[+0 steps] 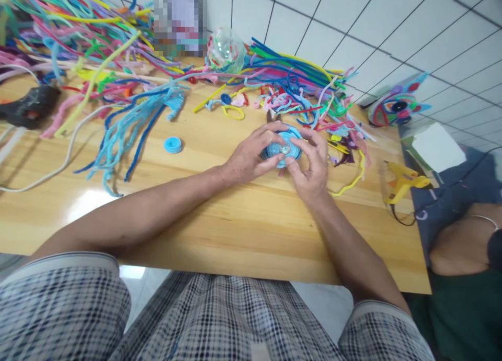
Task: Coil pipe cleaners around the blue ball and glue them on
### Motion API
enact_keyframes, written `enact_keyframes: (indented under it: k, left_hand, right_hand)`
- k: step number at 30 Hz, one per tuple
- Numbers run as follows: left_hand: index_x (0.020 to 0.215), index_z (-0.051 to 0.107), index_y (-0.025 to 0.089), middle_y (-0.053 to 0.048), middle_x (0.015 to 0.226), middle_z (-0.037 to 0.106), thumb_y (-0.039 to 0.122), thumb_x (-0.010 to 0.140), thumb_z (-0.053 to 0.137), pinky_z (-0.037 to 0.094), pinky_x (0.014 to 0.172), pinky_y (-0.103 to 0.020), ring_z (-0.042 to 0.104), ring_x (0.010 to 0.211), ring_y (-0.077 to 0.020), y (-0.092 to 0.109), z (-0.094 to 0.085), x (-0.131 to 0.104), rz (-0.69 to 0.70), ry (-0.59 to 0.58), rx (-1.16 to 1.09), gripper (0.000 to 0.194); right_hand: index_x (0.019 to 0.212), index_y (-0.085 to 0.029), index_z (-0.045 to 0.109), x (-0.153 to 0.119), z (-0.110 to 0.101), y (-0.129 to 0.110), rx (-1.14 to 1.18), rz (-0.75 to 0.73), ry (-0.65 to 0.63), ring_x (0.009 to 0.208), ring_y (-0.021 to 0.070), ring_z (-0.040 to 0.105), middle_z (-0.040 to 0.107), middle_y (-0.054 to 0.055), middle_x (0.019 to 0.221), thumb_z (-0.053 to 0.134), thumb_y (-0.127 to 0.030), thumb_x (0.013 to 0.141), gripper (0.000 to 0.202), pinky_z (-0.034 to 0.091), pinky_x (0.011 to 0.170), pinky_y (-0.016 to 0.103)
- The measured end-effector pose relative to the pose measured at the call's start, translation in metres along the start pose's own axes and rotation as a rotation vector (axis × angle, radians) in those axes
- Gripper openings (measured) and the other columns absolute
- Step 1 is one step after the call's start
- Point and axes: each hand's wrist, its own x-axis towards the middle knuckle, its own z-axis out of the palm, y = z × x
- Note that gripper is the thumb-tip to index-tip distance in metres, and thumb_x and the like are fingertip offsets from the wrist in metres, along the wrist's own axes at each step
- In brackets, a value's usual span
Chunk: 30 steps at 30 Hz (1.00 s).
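Both my hands hold a round blue coiled piece point(289, 150) that looks wound from pipe cleaner, a little above the wooden table. My left hand point(257, 154) grips its left side, fingers bent over the rim. On the right side, my right hand point(312, 159) is closed with thumb and fingers on it. Something small and pale shows at its centre, too small to name. A smaller light-blue coiled disc point(173, 145) lies on the table to the left. Light-blue and dark-blue pipe cleaners point(133, 120) are spread farther left.
Coloured pipe cleaners point(290, 63) are heaped at the back beside a clear ball point(226, 49). A black glue gun point(31, 105) with a white cord lies far left, a yellow glue gun point(403, 182) at right. Another person's arm point(460, 240) is beyond the table's right edge.
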Motion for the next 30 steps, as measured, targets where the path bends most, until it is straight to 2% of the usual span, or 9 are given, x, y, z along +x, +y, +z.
enact_keyframes:
  k: [7, 14, 24, 30]
  left_hand:
    - [0.132, 0.064, 0.025, -0.014, 0.153, 0.067, 0.044, 0.111, 0.062, 0.053, 0.124, -0.054, 0.063, 0.148, -0.0291, 0.0013, 0.0003, 0.0014, 0.0, -0.003, 0.01, 0.029]
    - [0.129, 0.064, 0.024, -0.015, 0.152, 0.068, 0.042, 0.11, 0.062, 0.053, 0.125, -0.052, 0.064, 0.147, -0.0285, 0.0035, 0.0015, 0.0019, -0.022, 0.011, 0.019, 0.026]
    - [0.131, 0.062, 0.023, -0.017, 0.151, 0.068, 0.037, 0.109, 0.064, 0.053, 0.124, -0.051, 0.064, 0.147, -0.0277, 0.0013, 0.0039, 0.0004, 0.013, 0.035, 0.009, 0.027]
    - [0.13, 0.062, 0.022, -0.017, 0.151, 0.068, 0.043, 0.111, 0.061, 0.054, 0.124, -0.051, 0.064, 0.147, -0.0273, 0.0003, 0.0042, -0.0002, 0.001, 0.023, 0.015, 0.028]
  right_hand:
    - [0.133, -0.031, 0.072, 0.0017, -0.003, -0.0003, -0.046, -0.048, 0.02, 0.135, 0.0335, 0.069, 0.068, 0.011, 0.144, 0.066, -0.047, 0.105, 0.032, 0.06, 0.113, 0.062]
    - [0.132, -0.031, 0.073, 0.0004, 0.0004, -0.0064, -0.06, 0.033, 0.032, 0.136, 0.0357, 0.069, 0.071, 0.012, 0.143, 0.064, -0.05, 0.104, 0.035, 0.058, 0.116, 0.066]
    - [0.133, -0.03, 0.074, -0.0005, 0.0044, -0.0039, -0.01, 0.021, 0.06, 0.135, 0.0349, 0.07, 0.072, 0.012, 0.143, 0.068, -0.045, 0.103, 0.034, 0.056, 0.117, 0.064]
    - [0.13, -0.031, 0.074, -0.0002, 0.0067, -0.0049, -0.054, -0.016, 0.105, 0.13, 0.0332, 0.072, 0.074, 0.011, 0.138, 0.067, -0.046, 0.103, 0.032, 0.061, 0.112, 0.061]
